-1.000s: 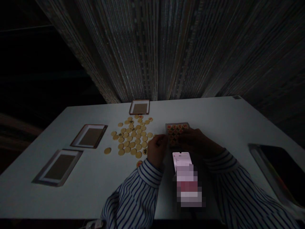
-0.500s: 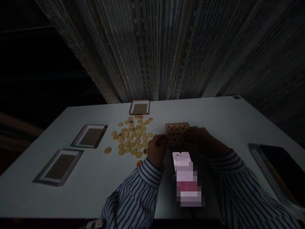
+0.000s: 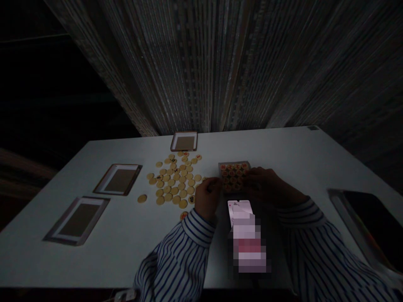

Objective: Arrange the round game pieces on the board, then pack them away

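A shallow box [image 3: 233, 163] sits on the pale worktop [image 3: 110, 268], with round game pieces [image 3: 231, 173] packed inside in rows. The back row shows red characters; the nearer rows are dim.

At eight o'clock from the box is the left hand [image 3: 207, 197], its fingers curled in close to the box's near left side. Whether it grasps anything cannot be told. The right hand [image 3: 267, 184] is at three o'clock, its fingers bent at the box's right side and covering part of it; the gloom hides whether they grip the box or a piece. Both arms wear blue-striped sleeves [image 3: 176, 256].

Loose pieces [image 3: 174, 191] lie scattered at nine o'clock from the box, mostly plain side up, a few showing black or red characters. A single plain piece [image 3: 142, 199] lies apart at eight o'clock from this spread.

A phone [image 3: 238, 207] with a lit screen, partly pixelated, lies at six o'clock from the box. One framed tray [image 3: 184, 142] stands at ten o'clock, another [image 3: 118, 180] at nine, and a third [image 3: 77, 220] between eight and nine. A dark slab [image 3: 374, 226] lies between three and four. A streaked curtain [image 3: 201, 63] hangs at twelve.
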A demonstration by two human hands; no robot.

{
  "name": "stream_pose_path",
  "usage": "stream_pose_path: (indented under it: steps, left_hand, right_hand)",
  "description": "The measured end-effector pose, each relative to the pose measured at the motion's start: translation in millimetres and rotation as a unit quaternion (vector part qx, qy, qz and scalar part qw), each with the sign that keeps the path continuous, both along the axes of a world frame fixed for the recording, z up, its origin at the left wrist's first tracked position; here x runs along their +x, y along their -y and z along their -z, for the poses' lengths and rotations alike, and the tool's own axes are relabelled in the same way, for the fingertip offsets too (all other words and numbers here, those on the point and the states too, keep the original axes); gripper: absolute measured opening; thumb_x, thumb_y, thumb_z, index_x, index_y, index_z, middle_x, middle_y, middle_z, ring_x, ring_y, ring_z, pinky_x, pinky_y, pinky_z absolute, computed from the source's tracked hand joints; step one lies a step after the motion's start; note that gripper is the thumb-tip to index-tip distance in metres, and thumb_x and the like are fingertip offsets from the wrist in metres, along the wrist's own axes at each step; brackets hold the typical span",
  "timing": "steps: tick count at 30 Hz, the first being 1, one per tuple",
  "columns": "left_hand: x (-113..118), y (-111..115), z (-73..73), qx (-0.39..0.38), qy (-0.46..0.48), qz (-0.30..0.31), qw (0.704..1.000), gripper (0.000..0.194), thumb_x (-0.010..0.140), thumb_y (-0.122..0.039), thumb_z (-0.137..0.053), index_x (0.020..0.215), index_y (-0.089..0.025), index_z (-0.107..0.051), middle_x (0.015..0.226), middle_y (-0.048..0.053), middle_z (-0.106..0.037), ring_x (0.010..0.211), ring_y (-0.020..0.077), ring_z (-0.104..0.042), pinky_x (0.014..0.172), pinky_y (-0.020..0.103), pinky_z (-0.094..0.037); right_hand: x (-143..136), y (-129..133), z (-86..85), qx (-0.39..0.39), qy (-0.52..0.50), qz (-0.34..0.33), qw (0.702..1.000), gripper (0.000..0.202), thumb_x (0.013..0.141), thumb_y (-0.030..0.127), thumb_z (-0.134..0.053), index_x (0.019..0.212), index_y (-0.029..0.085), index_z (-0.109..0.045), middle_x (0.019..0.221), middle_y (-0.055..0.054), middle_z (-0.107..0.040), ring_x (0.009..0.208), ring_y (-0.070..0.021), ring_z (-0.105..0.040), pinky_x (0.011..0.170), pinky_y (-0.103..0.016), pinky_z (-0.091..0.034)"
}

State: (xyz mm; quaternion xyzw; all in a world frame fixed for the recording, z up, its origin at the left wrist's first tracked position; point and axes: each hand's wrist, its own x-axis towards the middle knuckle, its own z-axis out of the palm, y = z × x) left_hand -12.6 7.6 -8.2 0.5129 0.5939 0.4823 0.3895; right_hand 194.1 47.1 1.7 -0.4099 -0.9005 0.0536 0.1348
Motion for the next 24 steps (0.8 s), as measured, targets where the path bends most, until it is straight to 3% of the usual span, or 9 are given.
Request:
stream_pose_path:
  steps: [13, 24]
  left_hand:
    - [0, 0, -0.5, -0.007, 0.007, -0.002, 1.000, 0.018, 0.072, -0.027, -0.055, 0.079, -0.014, -0.068, 0.069, 0.004, -0.067, 0.058, 0.0123, -0.058, 0.053, 0.022, -0.045]
    - [1, 0, 0.5, 0.001, 0.010, -0.009, 1.000, 0.018, 0.072, -0.027, -0.056, 0.077, -0.014, -0.068, 0.063, 0.002, -0.065, 0.051, 0.0097, -0.053, 0.048, 0.020, -0.041]
  right_hand:
    - [0, 1, 0.4, 0.000, 0.004, 0.003, 1.000, 0.015, 0.075, 0.029, -0.059, 0.085, 0.021, -0.068, 0.084, -0.006, -0.064, 0.075, -0.0163, -0.057, 0.063, -0.030, -0.044]
    - [-12, 3, 8.4, 0.056, -0.010, -0.002, 0.998, 0.019, 0.076, 0.034, -0.057, 0.084, 0.019, -0.066, 0.086, -0.007, -0.063, 0.077, -0.0179, -0.055, 0.063, -0.030, -0.037]
